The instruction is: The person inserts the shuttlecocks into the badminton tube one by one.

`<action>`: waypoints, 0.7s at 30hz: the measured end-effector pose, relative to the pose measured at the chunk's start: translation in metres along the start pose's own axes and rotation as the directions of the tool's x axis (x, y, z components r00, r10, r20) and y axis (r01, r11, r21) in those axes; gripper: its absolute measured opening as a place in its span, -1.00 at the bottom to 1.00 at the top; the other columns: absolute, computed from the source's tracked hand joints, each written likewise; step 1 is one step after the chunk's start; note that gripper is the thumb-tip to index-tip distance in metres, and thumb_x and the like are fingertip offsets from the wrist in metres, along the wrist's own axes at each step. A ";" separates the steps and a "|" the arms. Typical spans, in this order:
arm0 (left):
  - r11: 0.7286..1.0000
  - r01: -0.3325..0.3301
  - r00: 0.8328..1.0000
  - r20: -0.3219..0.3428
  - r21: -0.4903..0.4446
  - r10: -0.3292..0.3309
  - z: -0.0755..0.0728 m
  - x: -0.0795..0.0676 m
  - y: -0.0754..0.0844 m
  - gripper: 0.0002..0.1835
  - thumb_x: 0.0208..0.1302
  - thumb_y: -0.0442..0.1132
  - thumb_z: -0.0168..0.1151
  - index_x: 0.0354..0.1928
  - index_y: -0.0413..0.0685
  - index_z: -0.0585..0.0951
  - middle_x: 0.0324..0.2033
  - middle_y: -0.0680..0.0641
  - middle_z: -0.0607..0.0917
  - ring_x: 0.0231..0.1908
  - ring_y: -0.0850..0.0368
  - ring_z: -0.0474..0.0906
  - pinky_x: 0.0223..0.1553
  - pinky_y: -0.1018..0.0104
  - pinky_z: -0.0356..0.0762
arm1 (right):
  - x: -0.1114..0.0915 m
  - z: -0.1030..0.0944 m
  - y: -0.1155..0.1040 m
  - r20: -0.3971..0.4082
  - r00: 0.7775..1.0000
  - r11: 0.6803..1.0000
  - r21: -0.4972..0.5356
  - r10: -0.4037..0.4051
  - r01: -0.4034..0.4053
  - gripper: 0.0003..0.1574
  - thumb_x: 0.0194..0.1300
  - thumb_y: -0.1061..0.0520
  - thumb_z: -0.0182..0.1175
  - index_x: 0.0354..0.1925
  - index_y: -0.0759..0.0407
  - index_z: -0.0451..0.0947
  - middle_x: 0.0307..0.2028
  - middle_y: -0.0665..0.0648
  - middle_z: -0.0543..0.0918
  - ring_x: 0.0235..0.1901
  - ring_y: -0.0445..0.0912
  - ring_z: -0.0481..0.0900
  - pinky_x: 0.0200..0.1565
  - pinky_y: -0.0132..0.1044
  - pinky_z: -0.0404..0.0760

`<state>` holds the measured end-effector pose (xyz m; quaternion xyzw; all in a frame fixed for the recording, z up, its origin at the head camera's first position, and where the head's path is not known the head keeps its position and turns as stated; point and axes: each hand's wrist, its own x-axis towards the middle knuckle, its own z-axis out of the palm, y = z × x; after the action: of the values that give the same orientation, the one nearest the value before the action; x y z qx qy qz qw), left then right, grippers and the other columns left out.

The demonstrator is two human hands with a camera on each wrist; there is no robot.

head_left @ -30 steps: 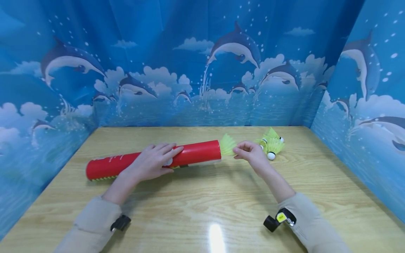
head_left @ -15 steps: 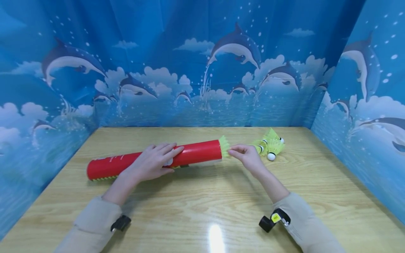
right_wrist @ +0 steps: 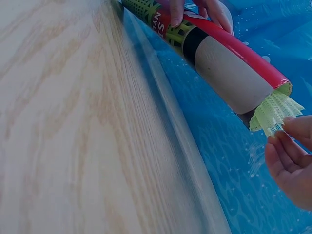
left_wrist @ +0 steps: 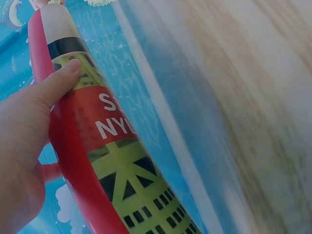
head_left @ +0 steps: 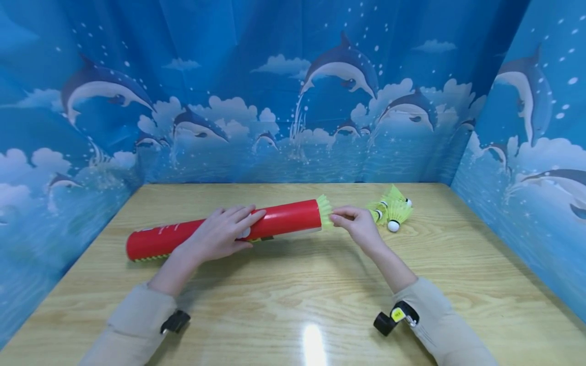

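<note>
A long red shuttlecock tube [head_left: 293, 217] lies slantwise above the table, its right end raised a little. My left hand [head_left: 220, 234] grips it around the middle; in the left wrist view the thumb presses on its printed green and black side [left_wrist: 122, 165]. At the tube's open right end a yellow-green shuttlecock [head_left: 324, 211] sits partly inside, its skirt sticking out. With thumb and fingers my right hand [head_left: 359, 227] pinches the skirt's edge, seen closely in the right wrist view on the shuttlecock [right_wrist: 274, 113]. The cork end is hidden inside the tube.
Several loose yellow-green shuttlecocks [head_left: 393, 211] with white heads lie in a cluster just behind and right of my right hand. The wooden table [head_left: 274, 305] ends at a blue dolphin-print curtain [head_left: 256, 101] at the back and sides.
My right hand has moved left, and the shuttlecock has gone deeper into the tube, with less skirt showing. Over the last half second little differs. My left hand keeps its hold.
</note>
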<state>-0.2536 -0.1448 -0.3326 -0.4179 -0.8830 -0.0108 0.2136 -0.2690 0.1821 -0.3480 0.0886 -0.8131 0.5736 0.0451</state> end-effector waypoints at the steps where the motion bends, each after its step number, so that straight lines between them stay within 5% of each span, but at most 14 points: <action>1: 1.000 -0.003 1.000 0.000 0.002 0.003 0.000 0.000 0.000 0.00 -0.28 -0.06 0.59 0.31 -0.02 0.32 0.12 -0.18 0.49 0.07 -0.09 0.43 -0.11 -0.07 0.50 | 0.000 0.000 0.000 -0.007 1.000 1.000 -0.003 0.000 0.000 -0.67 0.21 0.19 0.23 -0.11 0.41 0.59 -0.23 0.21 0.66 -0.34 -0.22 0.57 -0.05 0.03 0.51; 11: 1.000 -0.010 0.999 -0.037 0.020 0.011 -0.001 0.000 -0.001 0.01 -0.33 -0.07 0.61 0.29 -0.06 0.34 0.11 -0.21 0.50 0.07 -0.11 0.45 -0.12 -0.07 0.52 | 0.004 0.007 -0.008 -0.120 0.991 0.998 -0.001 -0.058 0.059 -0.74 0.14 0.29 0.27 -0.19 0.44 0.61 -0.37 0.13 0.68 -0.44 -0.33 0.54 -0.31 -0.44 0.54; 21: 1.000 -0.015 0.999 -0.037 0.028 0.016 0.000 -0.001 -0.003 0.00 -0.32 -0.07 0.60 0.29 -0.07 0.34 0.11 -0.22 0.50 0.07 -0.13 0.45 -0.13 -0.09 0.52 | 0.003 0.012 -0.009 -0.103 0.989 0.993 -0.067 -0.106 0.099 -0.75 0.12 0.27 0.30 -0.22 0.42 0.63 -0.29 0.24 0.68 -0.38 -0.29 0.54 -0.33 -0.45 0.51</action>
<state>-0.2549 -0.1473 -0.3329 -0.4217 -0.8755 -0.0049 0.2358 -0.2703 0.1673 -0.3435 0.0982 -0.8212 0.5491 0.1205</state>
